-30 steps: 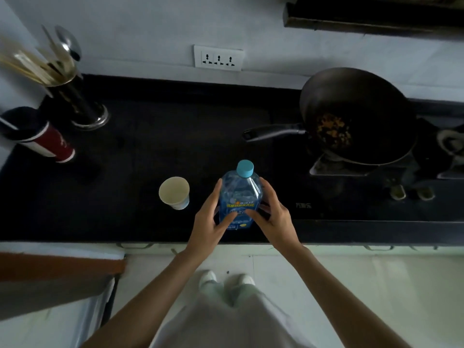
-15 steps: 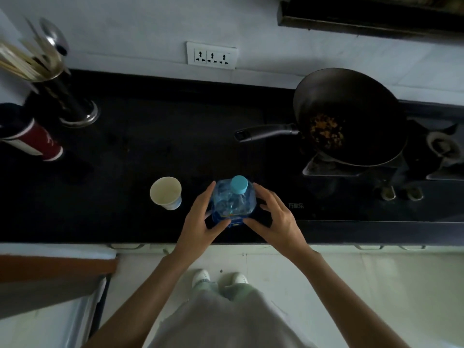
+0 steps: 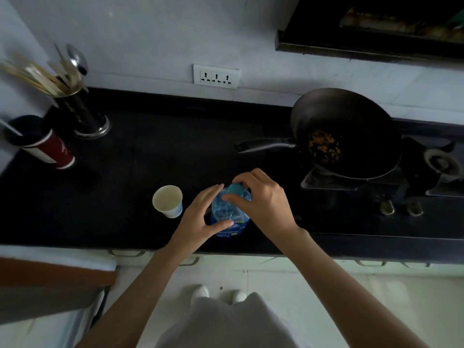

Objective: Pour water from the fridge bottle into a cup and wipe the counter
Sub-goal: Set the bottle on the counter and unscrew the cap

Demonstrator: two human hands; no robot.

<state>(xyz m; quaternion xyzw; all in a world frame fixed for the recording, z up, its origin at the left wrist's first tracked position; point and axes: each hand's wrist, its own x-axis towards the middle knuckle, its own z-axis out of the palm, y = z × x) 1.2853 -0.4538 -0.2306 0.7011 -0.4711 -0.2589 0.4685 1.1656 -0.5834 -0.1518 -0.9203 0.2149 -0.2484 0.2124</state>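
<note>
The long black stone counter (image 3: 155, 156) runs off both sides of the frame, its middle bare. A dark round wok (image 3: 346, 131) sits on the stove at right, its contents hard to make out. Near the front edge stands the clear plastic water bottle (image 3: 229, 217); the left hand (image 3: 200, 219) clasps its body, and the right hand (image 3: 263, 199) pinches the blue cap (image 3: 234, 190), mostly hiding it. The white paper cup (image 3: 167, 200) stands just left, apart.

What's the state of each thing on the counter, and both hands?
water bottle: upright, blue cap on
paper cup: upright, looks empty
left hand: holding the bottle body
right hand: fingers on the cap
wok: on burner, food scraps inside
utensil holder: upright, full
</note>
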